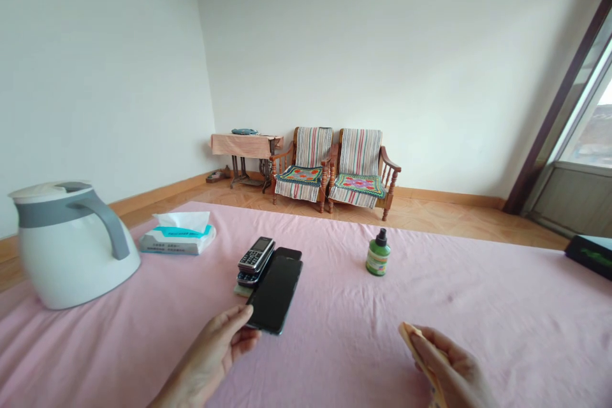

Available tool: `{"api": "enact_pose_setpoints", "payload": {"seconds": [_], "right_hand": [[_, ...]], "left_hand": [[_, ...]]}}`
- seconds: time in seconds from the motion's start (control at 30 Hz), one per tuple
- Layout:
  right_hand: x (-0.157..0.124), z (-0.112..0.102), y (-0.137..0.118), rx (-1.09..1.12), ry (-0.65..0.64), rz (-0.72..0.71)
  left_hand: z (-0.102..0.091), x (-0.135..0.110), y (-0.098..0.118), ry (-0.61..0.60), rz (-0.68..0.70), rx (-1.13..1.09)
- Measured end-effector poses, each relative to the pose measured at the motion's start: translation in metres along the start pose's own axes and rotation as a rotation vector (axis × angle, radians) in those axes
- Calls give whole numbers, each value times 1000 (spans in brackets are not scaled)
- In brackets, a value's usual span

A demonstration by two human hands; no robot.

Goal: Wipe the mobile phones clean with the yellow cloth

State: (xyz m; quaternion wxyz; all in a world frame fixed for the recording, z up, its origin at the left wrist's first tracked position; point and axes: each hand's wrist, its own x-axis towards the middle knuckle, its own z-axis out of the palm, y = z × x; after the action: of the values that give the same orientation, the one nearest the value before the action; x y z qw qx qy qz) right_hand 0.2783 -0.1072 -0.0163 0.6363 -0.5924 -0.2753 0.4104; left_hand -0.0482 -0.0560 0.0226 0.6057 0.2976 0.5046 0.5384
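The person's left forearm [184, 377] is rising from the bottom edge and slanting up to the right, while the bare left hand [224, 335] is pinching, its left thumb [239, 318] stretching forward on top and its left fingers [245, 343] bending underneath. Well apart from it, the bare right hand [452, 363] is reaching up and leftward from the lower right, its right thumb [427, 350] pressing in a closed grip and its right fingers [445, 339] curling behind.

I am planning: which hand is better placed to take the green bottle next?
Probably the right hand: it is nearer the bottle, though holding a yellowish item; the left hand touches a black phone.
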Motion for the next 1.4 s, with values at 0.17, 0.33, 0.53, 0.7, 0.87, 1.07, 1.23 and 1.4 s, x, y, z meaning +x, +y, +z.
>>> {"api": "enact_pose_setpoints", "payload": {"seconds": [0.17,0.33,0.53,0.7,0.87,1.07,1.23,1.4], "right_hand": [[-1,-2,-5,-8,-40,34],[0,-2,-5,-51,-21,1],[-4,2,-4,-63,36,-12],[-6,4,-9,-84,43,-15],[-8,3,-13,-111,29,-4],[-12,5,-13,-132,-2,51],[-13,6,-13,-165,-15,56],[-15,7,-18,-160,9,42]], "left_hand": [[-2,7,1,1,34,-55],[-8,8,2,3,74,-8],[-20,14,-9,29,205,247],[-16,20,-13,18,375,389],[-16,26,-14,30,457,523],[-7,9,-5,154,917,961],[35,0,11,-443,1071,1394],[68,17,9,-604,1055,1648]]}}
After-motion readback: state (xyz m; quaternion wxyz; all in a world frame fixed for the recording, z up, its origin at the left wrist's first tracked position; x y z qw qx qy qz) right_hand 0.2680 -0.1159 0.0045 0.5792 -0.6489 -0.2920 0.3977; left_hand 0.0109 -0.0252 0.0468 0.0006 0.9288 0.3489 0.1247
